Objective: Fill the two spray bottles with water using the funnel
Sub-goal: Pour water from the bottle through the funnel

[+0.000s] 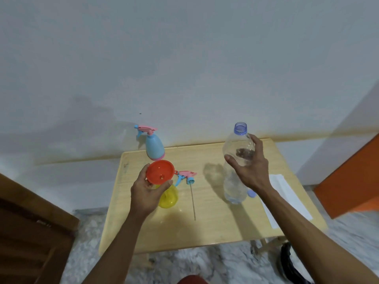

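Left hand (pixel 146 191) grips orange funnel (pixel 160 174) over yellow spray bottle (pixel 168 198) near tabletop (pixel 215 228) left edge. Right hand (pixel 251 169) grips uncapped clear water bottle (pixel 238 160), upright, mid-right. Blue spray bottle (pixel 154 147) at far left corner, head on. Loose spray head (pixel 187 176) lies beside yellow bottle.

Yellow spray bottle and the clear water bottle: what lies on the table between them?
In the head view, a detached spray head with its thin tube lies between the yellow bottle and the water bottle.

The yellow spray bottle (pixel 167 198) is mostly hidden behind the funnel (pixel 160 171), perhaps uncapped.
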{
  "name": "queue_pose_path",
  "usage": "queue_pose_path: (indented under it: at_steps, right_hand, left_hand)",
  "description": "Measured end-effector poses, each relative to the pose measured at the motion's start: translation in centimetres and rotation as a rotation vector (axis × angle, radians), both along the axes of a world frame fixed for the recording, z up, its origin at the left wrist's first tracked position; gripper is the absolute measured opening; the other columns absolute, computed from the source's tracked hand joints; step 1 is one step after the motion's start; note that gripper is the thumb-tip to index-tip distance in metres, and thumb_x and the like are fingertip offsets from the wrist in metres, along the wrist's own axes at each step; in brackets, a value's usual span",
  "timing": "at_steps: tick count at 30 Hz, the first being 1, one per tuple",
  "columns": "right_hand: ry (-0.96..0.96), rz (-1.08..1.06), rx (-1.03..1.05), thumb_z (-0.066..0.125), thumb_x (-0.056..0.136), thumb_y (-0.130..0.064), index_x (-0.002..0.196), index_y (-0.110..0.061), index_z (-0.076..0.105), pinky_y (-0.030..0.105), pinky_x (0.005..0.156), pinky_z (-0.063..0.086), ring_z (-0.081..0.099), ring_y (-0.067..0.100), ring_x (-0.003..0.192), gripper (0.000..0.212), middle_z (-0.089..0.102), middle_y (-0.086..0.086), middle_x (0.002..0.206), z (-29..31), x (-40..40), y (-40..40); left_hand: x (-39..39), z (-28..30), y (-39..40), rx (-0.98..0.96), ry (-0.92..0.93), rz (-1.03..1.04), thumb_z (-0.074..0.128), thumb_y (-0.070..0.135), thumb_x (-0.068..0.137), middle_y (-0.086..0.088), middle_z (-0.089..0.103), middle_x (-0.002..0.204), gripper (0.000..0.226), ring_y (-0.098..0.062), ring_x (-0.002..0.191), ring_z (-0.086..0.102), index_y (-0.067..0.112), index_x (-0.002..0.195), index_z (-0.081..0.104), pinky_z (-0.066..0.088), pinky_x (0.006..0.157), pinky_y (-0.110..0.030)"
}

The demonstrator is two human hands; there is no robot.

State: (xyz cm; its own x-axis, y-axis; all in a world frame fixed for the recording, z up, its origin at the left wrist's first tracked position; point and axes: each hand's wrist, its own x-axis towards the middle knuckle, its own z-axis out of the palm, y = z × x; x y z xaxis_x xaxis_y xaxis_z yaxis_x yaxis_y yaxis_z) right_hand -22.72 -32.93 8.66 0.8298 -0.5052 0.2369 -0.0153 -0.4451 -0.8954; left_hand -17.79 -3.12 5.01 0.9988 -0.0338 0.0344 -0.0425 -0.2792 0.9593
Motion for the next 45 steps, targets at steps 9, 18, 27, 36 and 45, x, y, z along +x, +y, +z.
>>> queue_pose_path:
  at_steps: [9, 18, 27, 36, 45]
  right_hand:
    - [-0.017, -0.107, 0.106, 0.088, 0.076, -0.039, 0.135, -0.043, 0.036, 0.026, 0.088, 0.045, 0.068, 0.018, 0.102, 0.079, 0.070, 0.002, 0.111, -1.7, 0.4, -0.3]
    - [-0.052, -0.122, 0.105, 0.088, 0.077, -0.038, 0.138, -0.037, 0.036, 0.028, 0.093, 0.049, 0.067, 0.015, 0.107, 0.081, 0.068, 0.003, 0.117, -2.3, 0.2, -1.6]
    - [-0.053, -0.141, 0.140, 0.091, 0.071, -0.041, 0.139, -0.040, 0.029, 0.035, 0.098, 0.049, 0.063, 0.018, 0.116, 0.092, 0.064, 0.000, 0.127, -3.2, 0.2, -1.4]
    - [-0.051, -0.148, 0.158, 0.092, 0.070, -0.044, 0.139, -0.040, 0.029, 0.035, 0.097, 0.049, 0.063, 0.020, 0.114, 0.094, 0.064, 0.002, 0.123, -3.7, 0.4, -1.4]
    - [-0.058, -0.142, 0.171, 0.093, 0.068, -0.043, 0.141, -0.039, 0.028, 0.026, 0.093, 0.045, 0.063, 0.019, 0.113, 0.097, 0.064, 0.003, 0.122, -4.2, 0.5, -1.4]
  left_hand:
    - [-0.4, 0.5, -0.4, 0.009, -0.002, 0.015, 0.088, 0.020, 0.071, 0.013, 0.064, 0.109, 0.075, -0.012, 0.102, 0.066, 0.032, 0.132, 0.045, 0.051, 0.091, -0.028]
    - [-0.6, 1.1, -0.9, 0.016, 0.033, 0.041, 0.088, 0.019, 0.072, 0.005, 0.063, 0.115, 0.077, -0.015, 0.105, 0.064, 0.026, 0.137, 0.047, 0.050, 0.088, -0.026]
    - [-0.9, 1.5, -1.2, 0.040, 0.048, 0.063, 0.087, 0.024, 0.073, 0.002, 0.057, 0.122, 0.085, -0.019, 0.110, 0.060, 0.020, 0.145, 0.042, 0.049, 0.088, -0.028]
    - [-0.8, 1.5, -1.1, 0.054, 0.053, 0.062, 0.087, 0.025, 0.073, 0.001, 0.055, 0.124, 0.089, -0.019, 0.109, 0.058, 0.019, 0.148, 0.039, 0.049, 0.090, -0.030]
    - [-1.1, 1.5, -1.1, 0.034, 0.042, 0.062, 0.087, 0.022, 0.073, 0.001, 0.056, 0.124, 0.085, -0.017, 0.110, 0.059, 0.020, 0.146, 0.041, 0.047, 0.083, -0.021]
